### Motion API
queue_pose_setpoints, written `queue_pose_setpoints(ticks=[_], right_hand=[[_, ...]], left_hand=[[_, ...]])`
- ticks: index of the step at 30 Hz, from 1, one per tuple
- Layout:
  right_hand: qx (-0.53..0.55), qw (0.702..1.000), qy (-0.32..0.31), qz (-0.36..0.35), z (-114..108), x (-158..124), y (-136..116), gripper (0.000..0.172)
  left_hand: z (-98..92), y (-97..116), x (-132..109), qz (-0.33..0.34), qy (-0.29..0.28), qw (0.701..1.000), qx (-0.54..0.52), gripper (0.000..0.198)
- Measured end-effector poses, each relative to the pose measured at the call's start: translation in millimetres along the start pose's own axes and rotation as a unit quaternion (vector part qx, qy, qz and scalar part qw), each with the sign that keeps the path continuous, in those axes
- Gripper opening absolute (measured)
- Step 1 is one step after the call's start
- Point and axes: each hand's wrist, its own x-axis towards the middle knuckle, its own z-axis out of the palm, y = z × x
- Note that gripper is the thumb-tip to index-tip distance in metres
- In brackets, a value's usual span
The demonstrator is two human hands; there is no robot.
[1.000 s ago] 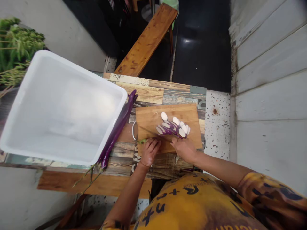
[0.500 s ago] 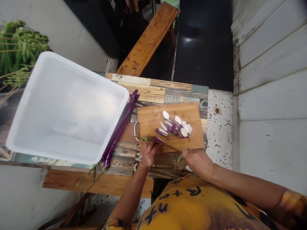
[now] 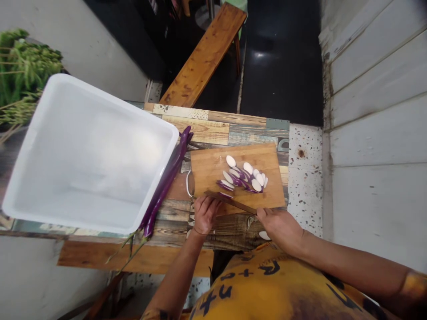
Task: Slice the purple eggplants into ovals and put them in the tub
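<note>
My right hand [image 3: 283,229] is closed round the handle of a knife [image 3: 238,204], at the near edge of a wooden cutting board [image 3: 210,166]. The blade reaches left across the board to my left hand [image 3: 205,214]. My left fingers are curled on the end of an eggplant, mostly hidden by the hand and blade. A purple-edged eggplant piece [image 3: 226,195] shows just beyond the blade. Several oval eggplant slices [image 3: 256,185], white with purple skin, lie in a loose group on the board. One pale slice [image 3: 264,235] lies off it, near my right wrist.
A big white plastic tub [image 3: 147,218] stands on the left of the patterned table [image 3: 196,129]. Long purple eggplants [image 3: 160,195] lie against its right side. Green leafy vegetables [image 3: 26,71] are at far left. Wooden benches [image 3: 207,53] stand beyond and below the table.
The knife blade has shifted left and now lies across the eggplant's stem end. The green stem that showed past my left fingers is hidden. The slices have stayed put.
</note>
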Motion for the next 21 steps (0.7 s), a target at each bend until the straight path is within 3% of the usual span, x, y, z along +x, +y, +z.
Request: queue_pose_setpoints(ticks=[10,21], right_hand=[[-0.013,1.0,0.006,-0.014,0.9,-3.1,3.4,0.015],[-0.01,1.0,-0.02,-0.009,1.5,-4.2,5.8,0.018]], left_hand=[[5.7,1.2,-10.8,0.019,-0.025,0.999,-0.023,0.019],[4.5,1.1,-6.5,0.006,-0.04,0.998,-0.055,0.018]])
